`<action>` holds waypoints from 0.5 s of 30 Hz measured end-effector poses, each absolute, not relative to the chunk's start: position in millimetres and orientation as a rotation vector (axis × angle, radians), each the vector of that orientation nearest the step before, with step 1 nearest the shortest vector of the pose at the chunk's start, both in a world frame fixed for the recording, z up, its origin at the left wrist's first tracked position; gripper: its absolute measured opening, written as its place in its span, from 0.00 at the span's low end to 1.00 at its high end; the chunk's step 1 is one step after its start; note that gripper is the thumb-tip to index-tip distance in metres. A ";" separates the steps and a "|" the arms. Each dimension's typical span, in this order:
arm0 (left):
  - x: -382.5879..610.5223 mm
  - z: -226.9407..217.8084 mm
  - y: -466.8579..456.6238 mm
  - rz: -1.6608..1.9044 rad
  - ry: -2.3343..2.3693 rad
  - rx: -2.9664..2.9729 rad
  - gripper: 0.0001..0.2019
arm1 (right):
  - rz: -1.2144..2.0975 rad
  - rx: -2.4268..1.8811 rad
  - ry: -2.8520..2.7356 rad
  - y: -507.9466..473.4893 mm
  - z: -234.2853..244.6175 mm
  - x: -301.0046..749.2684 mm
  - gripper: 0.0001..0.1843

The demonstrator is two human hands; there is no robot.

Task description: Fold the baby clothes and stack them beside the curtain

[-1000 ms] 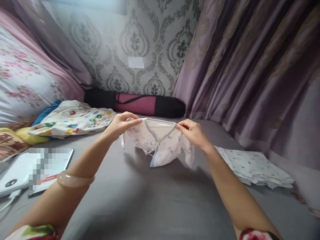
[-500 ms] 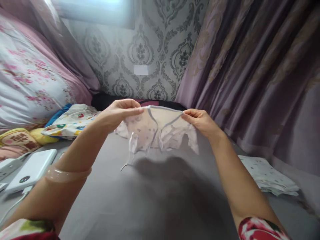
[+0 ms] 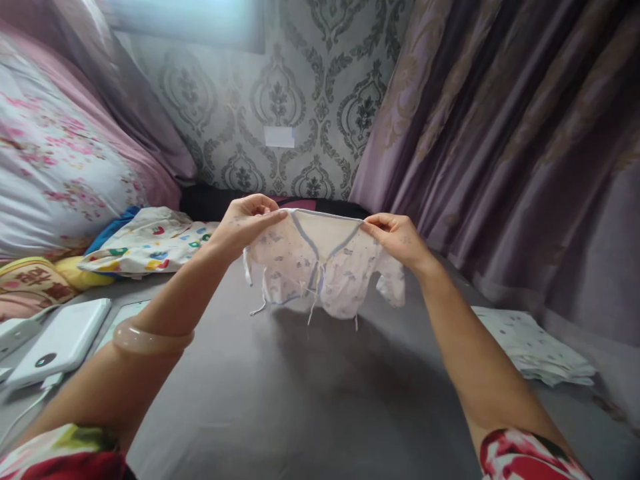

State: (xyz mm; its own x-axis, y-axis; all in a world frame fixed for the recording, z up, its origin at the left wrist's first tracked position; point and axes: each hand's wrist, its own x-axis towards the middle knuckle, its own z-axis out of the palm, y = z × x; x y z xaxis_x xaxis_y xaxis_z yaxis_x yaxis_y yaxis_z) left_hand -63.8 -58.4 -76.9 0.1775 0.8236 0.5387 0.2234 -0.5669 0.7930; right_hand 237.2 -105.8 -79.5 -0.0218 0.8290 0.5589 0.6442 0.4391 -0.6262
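Note:
A small pale baby shirt point(image 3: 345, 283) with grey-blue edging, a fine print and thin tie strings hangs in the air over the grey sheet. My left hand point(image 3: 253, 220) pinches its left shoulder between thumb and fingers. At the other shoulder, my right hand point(image 3: 395, 237) grips the cloth the same way. The neckline is stretched between both hands, and the front panels meet in a V below it. Its sleeves droop at either side, and the shirt's shadow falls on the sheet beneath.
On the right lies a folded stack of printed white cloth point(image 3: 535, 347). To the left are a white power bank point(image 3: 63, 340) with a cable, a power strip point(image 3: 17, 333), a colourful printed cloth point(image 3: 155, 240) and a floral pillow point(image 3: 60, 147). Purple curtains point(image 3: 490, 147) hang at right.
The shirt has swung down and spread flatter, its lower hem now hanging closer and fuller in view. Both hands keep their hold, nearly in the same place.

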 end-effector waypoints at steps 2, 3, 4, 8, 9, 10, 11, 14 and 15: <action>-62.6 -78.9 -56.0 1.484 1.007 1.998 0.15 | 0.034 -1.318 -1.768 -107.1 -80.4 235.5 0.22; -62.1 -79.8 -55.3 1.537 1.029 2.060 0.14 | -0.080 -1.336 -1.779 -108.9 -80.5 234.2 0.21; -61.7 -80.9 -55.1 1.602 1.060 2.130 0.14 | -0.194 -1.351 -1.791 -111.4 -80.5 232.8 0.20; -62.4 -89.8 -61.3 1.881 1.198 2.446 0.11 | -0.584 -1.427 -1.867 -127.0 -83.1 227.5 0.21; -63.9 -92.8 -64.7 1.922 1.220 2.520 0.11 | -0.649 -1.445 -1.884 -132.1 -84.5 226.7 0.22; -66.2 -95.5 -69.1 1.943 1.226 2.592 0.10 | -0.696 -1.455 -1.896 -137.9 -85.8 226.3 0.23; -69.3 -97.2 -74.6 1.952 1.214 2.657 0.10 | -0.724 -1.454 -1.906 -144.6 -86.7 226.1 0.23; -83.4 -93.1 -100.5 1.968 1.064 2.793 0.08 | -0.689 -1.383 -1.952 -171.8 -82.7 225.4 0.21; -89.0 -87.8 -112.6 1.971 1.006 2.804 0.07 | -0.640 -1.354 -1.969 -183.2 -78.4 224.8 0.20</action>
State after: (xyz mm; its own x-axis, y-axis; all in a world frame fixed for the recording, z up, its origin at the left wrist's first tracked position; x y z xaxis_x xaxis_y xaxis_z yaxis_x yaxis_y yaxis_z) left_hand -89.0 -112.6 -87.8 0.2675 0.1919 0.9443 0.6523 -0.7574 -0.0309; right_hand 224.8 -183.2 -78.4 -0.2508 0.6176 0.7455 0.9377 0.3462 0.0286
